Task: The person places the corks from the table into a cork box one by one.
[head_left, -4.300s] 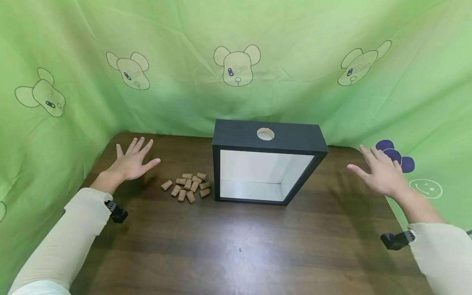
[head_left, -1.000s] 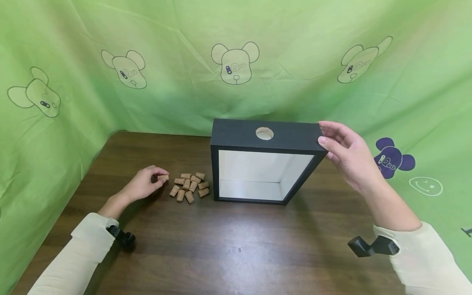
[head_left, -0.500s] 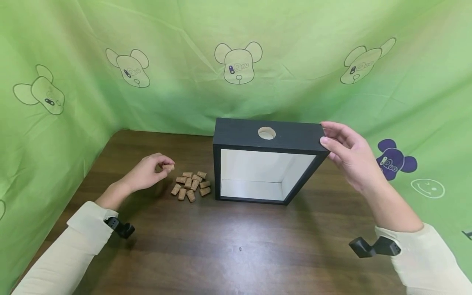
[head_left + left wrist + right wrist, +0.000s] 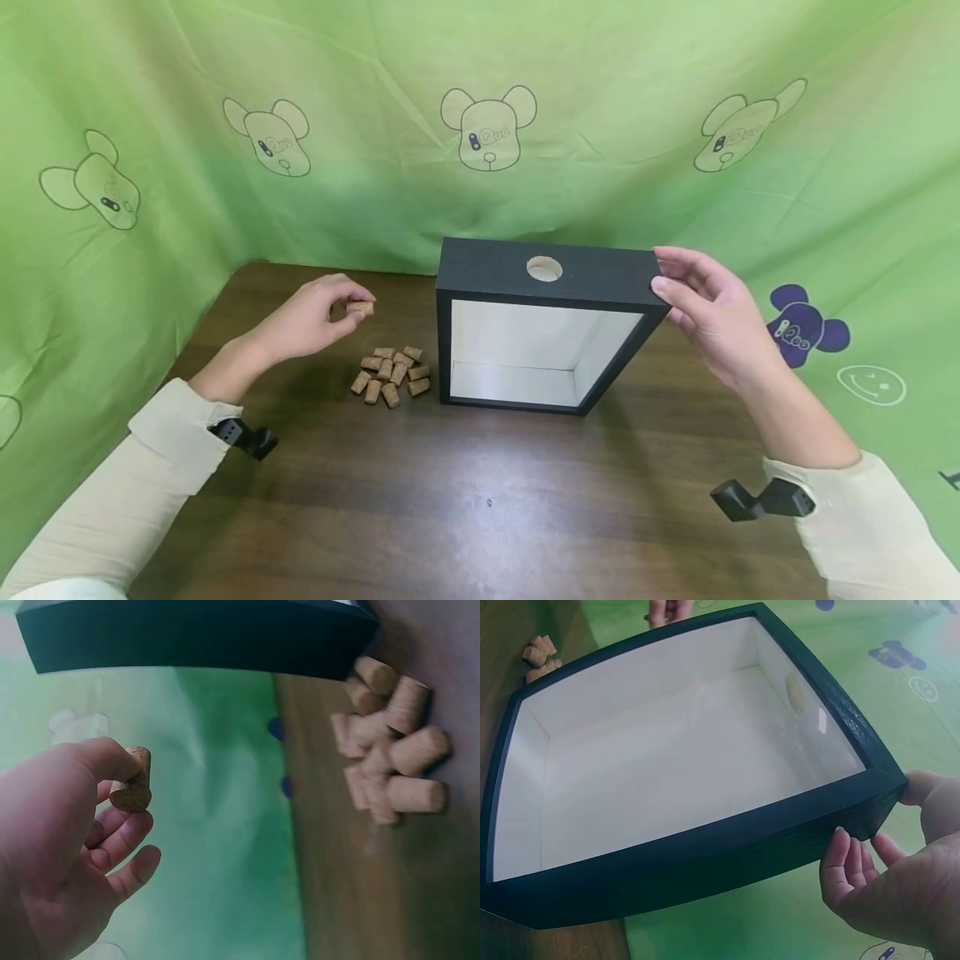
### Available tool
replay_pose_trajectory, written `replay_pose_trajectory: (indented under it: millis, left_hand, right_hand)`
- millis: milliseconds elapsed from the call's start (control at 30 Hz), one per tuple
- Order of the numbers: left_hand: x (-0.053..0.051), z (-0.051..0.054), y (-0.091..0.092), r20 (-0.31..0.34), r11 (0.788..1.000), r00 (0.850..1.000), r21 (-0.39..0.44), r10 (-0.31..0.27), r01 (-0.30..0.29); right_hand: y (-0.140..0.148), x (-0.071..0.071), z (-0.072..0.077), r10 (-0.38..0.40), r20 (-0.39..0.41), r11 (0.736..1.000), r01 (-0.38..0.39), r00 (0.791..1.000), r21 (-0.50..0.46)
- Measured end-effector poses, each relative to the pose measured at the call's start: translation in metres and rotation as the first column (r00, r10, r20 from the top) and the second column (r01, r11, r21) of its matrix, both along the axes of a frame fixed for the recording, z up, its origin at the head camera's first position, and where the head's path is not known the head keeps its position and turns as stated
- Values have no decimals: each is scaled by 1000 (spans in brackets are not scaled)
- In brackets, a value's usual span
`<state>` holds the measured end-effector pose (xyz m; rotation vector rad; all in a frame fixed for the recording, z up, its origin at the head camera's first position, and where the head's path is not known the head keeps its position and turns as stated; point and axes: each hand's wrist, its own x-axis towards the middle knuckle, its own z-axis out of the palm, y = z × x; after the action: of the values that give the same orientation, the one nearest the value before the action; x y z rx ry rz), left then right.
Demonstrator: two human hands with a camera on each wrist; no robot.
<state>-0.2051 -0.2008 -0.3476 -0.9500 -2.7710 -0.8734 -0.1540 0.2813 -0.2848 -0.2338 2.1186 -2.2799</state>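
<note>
My left hand (image 4: 311,317) pinches a single cork (image 4: 361,307) between thumb and fingers, raised above the table behind the cork pile (image 4: 392,373). In the left wrist view the held cork (image 4: 132,780) tapers slightly, with its other fingers loosely bent below. A black shadow box frame (image 4: 487,271) with a white inside stands upright right of the pile. Its top has a round hole (image 4: 544,268). My right hand (image 4: 708,312) grips the box's top right corner, thumb on the front side and fingers behind; the right wrist view shows those fingertips (image 4: 841,851) against the black side.
The brown wooden table (image 4: 420,500) runs up to a green cloth (image 4: 360,167) printed with bear heads, hanging at the back and both sides. Black wrist cameras sit on both sleeves. The box's front looks glazed, with a reflection in the right wrist view.
Over the last second my left hand has lifted the cork from the table and carried it up, back and slightly right. Earlier, both hands were spread apart; my right hand since took the box corner.
</note>
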Motion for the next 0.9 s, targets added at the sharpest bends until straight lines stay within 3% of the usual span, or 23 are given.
replay_pose_trajectory:
  millis: [367,600,900]
  left_hand:
    - [5,35,17,-79,999,995,4,-53,54]
    - [4,65,24,-116,997,991,17,-73,75]
    - [-1,93,39,-199,990,973,59,-114,128]
  right_hand:
    - [-2,0,0,3,1,1000,-3,1000,11]
    - [1,0,2,-6,7,1000,5,1000,27]
    - [2,0,2,-11,18,999,11,1000,34]
